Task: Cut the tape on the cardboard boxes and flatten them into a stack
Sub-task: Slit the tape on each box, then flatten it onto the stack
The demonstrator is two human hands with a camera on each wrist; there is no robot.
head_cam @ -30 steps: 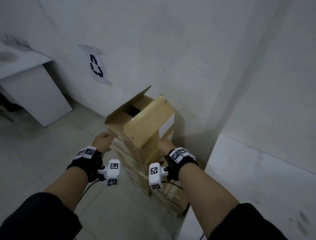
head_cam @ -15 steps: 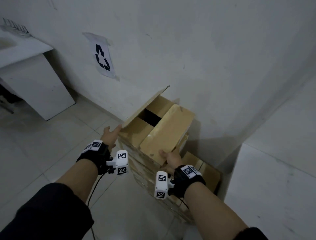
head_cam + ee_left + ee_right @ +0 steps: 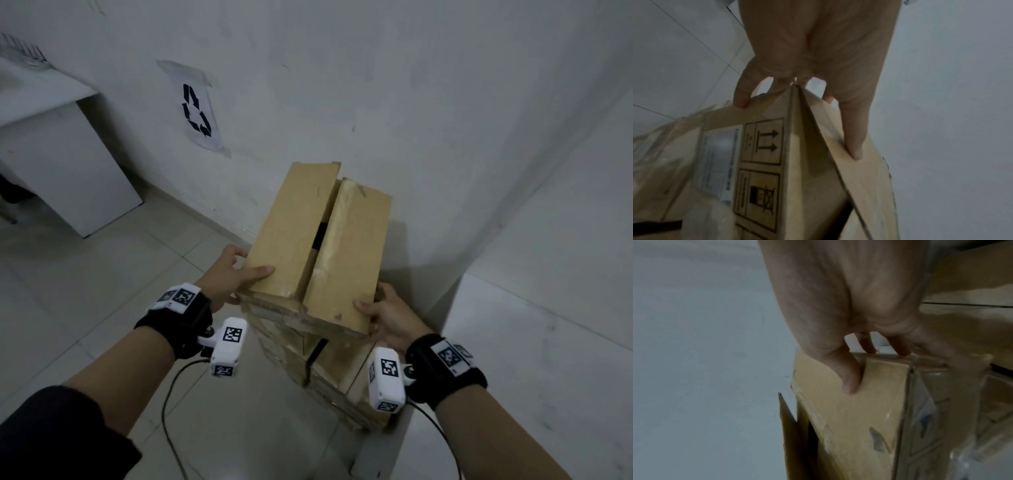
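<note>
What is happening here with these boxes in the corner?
A person holds the top cardboard box with both hands: the left hand grips its near left corner, the right hand its near right corner. The box sits on a stack of boxes against the wall. Its top flaps are folded nearly closed, with a gap between them.

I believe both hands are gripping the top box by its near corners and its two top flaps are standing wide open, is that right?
Not quite: the flaps are folded down, nearly closed, as the head view shows. Both the left hand and right hand do grip the top box at its near corners.
</note>
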